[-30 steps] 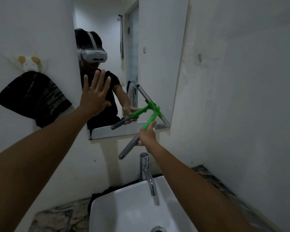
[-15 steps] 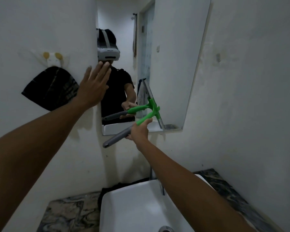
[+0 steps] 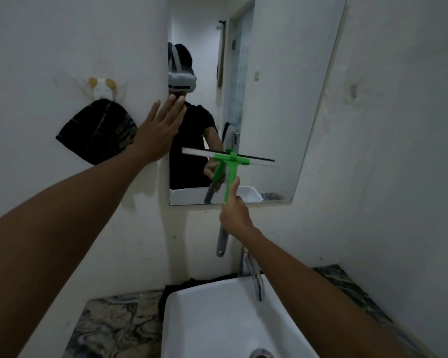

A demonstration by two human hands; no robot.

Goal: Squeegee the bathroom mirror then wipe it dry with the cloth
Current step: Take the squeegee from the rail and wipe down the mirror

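R hand (image 3: pixel 234 215) grips the green squeegee (image 3: pixel 230 174) by its handle, thumb up along the stem; blade lies roughly horizontal against the lower part of the mirror (image 3: pixel 282 99), grey handle end hanging below the hand. L hand (image 3: pixel 158 133) is flat, fingers straight & together, pressed on the wall at the mirror's left edge, holding nothing. Dark cloth (image 3: pixel 98 133) hangs from a wall hook (image 3: pixel 101 90), left of the mirror. White sink (image 3: pixel 217 321) w/ tap (image 3: pixel 254 275) sits below on the marbled counter (image 3: pixel 109 329).
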